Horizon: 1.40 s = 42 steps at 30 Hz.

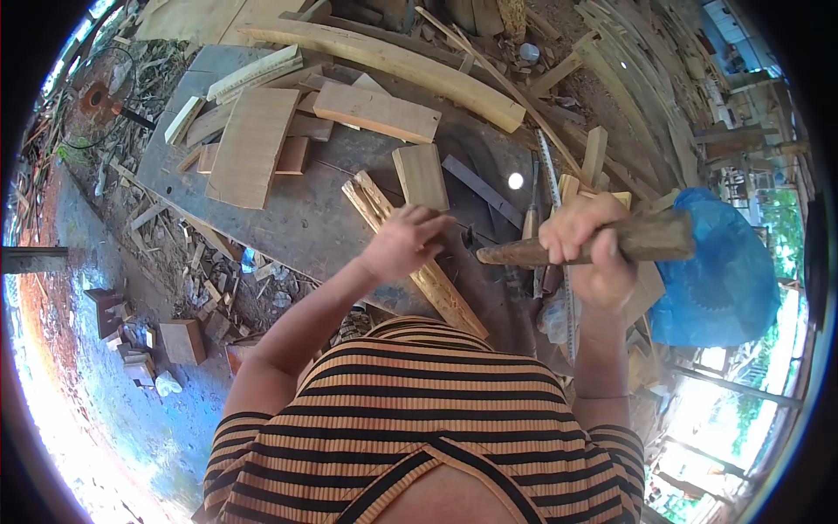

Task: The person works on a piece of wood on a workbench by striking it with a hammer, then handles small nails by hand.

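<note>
Scrap-covered workbench [297, 218] mid-frame: left hand [403, 243] fingers curled around a rough carved wood strip [410, 249], right hand [587, 249] fist-tight on a round wooden mallet [602, 243] (well-worn).

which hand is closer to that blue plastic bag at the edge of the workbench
Right. The right hand grips a brown wooden mallet whose head ends just beside the blue plastic bag. The left hand holds a rough wooden stick farther away, beyond the mallet.
</note>
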{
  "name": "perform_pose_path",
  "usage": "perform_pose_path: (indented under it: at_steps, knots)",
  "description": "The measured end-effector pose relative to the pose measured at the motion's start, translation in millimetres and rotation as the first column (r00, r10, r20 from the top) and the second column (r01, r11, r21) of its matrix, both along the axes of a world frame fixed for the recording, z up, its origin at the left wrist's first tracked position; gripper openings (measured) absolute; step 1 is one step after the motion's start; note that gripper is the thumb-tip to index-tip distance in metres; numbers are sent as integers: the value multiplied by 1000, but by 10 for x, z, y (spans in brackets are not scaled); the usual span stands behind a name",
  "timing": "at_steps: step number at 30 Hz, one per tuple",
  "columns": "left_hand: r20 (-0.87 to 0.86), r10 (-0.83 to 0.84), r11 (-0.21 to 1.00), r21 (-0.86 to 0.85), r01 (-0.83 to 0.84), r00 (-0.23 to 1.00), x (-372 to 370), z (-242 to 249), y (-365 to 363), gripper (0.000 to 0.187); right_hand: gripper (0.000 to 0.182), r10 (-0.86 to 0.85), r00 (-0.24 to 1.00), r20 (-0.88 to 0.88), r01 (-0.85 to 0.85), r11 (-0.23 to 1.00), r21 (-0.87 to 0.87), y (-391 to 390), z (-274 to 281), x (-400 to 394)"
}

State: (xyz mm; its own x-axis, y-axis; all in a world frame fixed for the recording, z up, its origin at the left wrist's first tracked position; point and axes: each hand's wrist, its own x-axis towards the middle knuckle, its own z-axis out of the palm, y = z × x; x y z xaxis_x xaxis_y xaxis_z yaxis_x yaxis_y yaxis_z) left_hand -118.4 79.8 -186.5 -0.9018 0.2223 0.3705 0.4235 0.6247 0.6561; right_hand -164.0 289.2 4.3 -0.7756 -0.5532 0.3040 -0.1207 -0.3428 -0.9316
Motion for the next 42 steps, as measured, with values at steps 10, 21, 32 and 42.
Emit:
perform_pose_path:
  at_steps: [10,21,32,42]
  knots:
    - [94,-271,961,80,264,958,-134,-207,196,25,38,-66,996,56,66,998,-4,147,38,148]
    - [147,-71,972,-211,101,987,-41,-231,385,46,38,-686,728,-6,669,712,-214,1077,-55,89]
    - [75,-292,908,-293,301,954,169,-357,142,63,42,-845,431,315,858,278,-431,1686,-978,-448]
    - [34,-298,912,-284,295,954,321,-573,-129,61,51,-761,125,636,974,215,67,1764,-1467,38]
